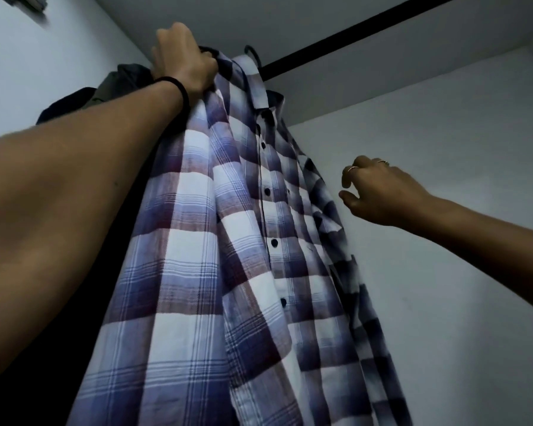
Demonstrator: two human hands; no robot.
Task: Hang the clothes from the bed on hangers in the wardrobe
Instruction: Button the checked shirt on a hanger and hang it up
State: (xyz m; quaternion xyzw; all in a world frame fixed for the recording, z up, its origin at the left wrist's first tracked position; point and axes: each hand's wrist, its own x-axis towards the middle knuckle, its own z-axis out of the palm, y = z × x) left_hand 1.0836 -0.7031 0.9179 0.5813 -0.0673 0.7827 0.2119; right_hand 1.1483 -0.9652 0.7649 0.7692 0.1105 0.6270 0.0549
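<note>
View upward into a wardrobe with smooth, matte white walls (428,210) and ceiling. A straight black rail (336,41) runs diagonally under the ceiling from the upper right toward the hanging clothes.

A plaid shirt (197,256) of soft woven cloth, checked in white, blue-violet and dull red, hangs from near the rail and drapes in long folds toward the lower edge. Its placket carries 4 visible dark round buttons. A thin dark hanger hook (253,53) curves above the collar; whether it rests on the rail cannot be told.

Behind the shirt's right edge hangs a second plaid garment (342,250) in darker grey and white. To the left, partly hidden by the forearm, hang an olive-green garment (120,78) and a dark garment (62,106).

The left hand (182,59), with a black band (176,87) round the wrist, is closed in a fist over the shirt's shoulder at the top, fingers clamped together on the cloth. The right hand (379,192) hangs free beside the second plaid garment, close to it without touching, thumb and curled fingers slightly apart, holding nothing. At least 2 thin rings (353,168) show on its fingers.
</note>
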